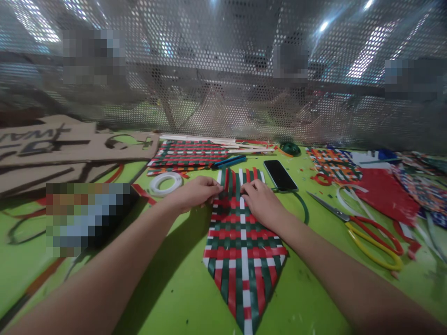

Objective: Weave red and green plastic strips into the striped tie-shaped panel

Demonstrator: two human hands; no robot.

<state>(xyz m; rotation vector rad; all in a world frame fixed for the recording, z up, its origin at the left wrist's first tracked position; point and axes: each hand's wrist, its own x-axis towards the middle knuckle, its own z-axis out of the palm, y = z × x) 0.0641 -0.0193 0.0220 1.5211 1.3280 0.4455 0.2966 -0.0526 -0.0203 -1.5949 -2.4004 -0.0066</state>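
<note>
A woven mat of red, white and dark green strips (pixel 244 242) lies in front of me, its pointed end toward me. At its far end the upright strips stick out loose past the weave. My left hand (pixel 199 191) pinches at the mat's far left edge, thumb and forefinger together. Curled over the far right part of the weave is my right hand (pixel 261 202), its fingertips on the strips beside the white middle one. Exactly what lies under the right fingertips is hidden.
A white tape roll (pixel 164 184) lies left of the mat, a phone (pixel 280 175) beyond it. Red-and-yellow-handled scissors (pixel 363 228) rest at right, near a red sheet (pixel 384 195). Cardboard (pixel 70 142) and another woven piece (pixel 192 153) lie before a perforated screen (pixel 223 93).
</note>
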